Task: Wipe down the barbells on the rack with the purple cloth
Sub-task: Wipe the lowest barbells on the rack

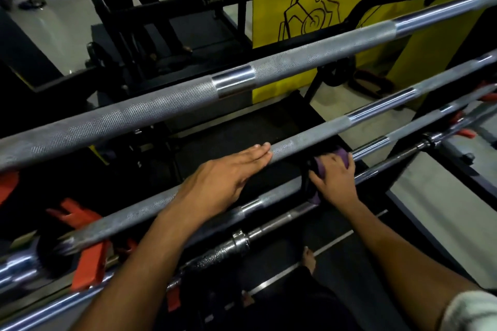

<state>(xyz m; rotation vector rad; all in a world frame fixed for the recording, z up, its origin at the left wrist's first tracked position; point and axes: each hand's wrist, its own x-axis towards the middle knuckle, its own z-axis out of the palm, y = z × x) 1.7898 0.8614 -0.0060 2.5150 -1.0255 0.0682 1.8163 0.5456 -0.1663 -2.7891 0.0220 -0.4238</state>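
Cloth [339,156] gripped by right hand [333,179] on third bar [271,197], mid-wipe. Left hand [228,177] flat, steadying second bar [309,140]. Remaining bars' cleanliness unclear, probably pending.

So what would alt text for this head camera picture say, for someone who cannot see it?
Seen from above, a person's right hand grips a purple cloth around a steel barbell on a rack, while the left hand rests flat on the next barbell up.
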